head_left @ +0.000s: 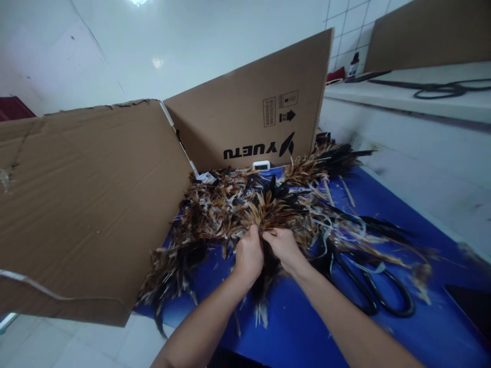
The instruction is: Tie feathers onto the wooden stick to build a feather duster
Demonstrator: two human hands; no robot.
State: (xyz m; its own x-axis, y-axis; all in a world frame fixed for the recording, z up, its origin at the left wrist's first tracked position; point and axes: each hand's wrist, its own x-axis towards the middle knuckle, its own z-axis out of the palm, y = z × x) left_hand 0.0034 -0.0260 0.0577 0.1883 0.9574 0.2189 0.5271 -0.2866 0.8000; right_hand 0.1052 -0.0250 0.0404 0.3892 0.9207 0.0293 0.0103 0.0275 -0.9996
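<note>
My left hand [250,254] is closed around the lower part of a fanned bunch of brown and black feathers [274,204]. Close on its right, my right hand [283,246] pinches the same bunch, the fingertips nearly touching my left hand. Dark feather ends hang below both hands. Behind and to the left of them spreads a large pile of loose feathers [210,209] on the blue tabletop [291,327]. Black-handled scissors [368,291] lie to the right of my right forearm, their blades hidden among feathers and a pale strip.
Cardboard panels [95,204] stand upright at the left and back. A small white device [261,165] rests by the back panel. More feathers [333,158] lie at the back right, below a white ledge [406,97] with a cable and a bottle [353,66].
</note>
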